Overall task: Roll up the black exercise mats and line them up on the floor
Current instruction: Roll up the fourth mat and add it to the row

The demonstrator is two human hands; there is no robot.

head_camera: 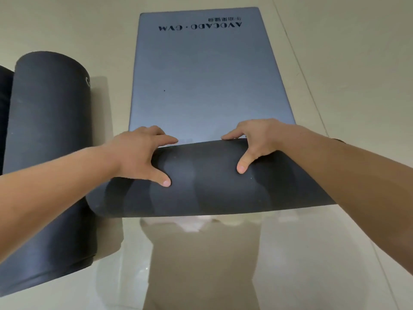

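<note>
At far left, a fully rolled black foam exercise mat (pixel 49 153) is lying on the pale glossy tile floor (pixel 335 63). Just beside it, the left hand (pixel 143 153) and the right hand (pixel 257 139) are gripping the roll of a second, half-rolled black mat (pixel 201 182). Their fingers are curling over its top and their thumbs are pressing its near face, while its flat end is stretching away.

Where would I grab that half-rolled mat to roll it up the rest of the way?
The half-rolled mat is likely best held at its rolled end, from the near side, as the left hand and right hand hold it: fingers over the top, thumbs on the near face. That end is a wide cylinder lying crosswise, so two hands set apart should keep it straight.
</note>
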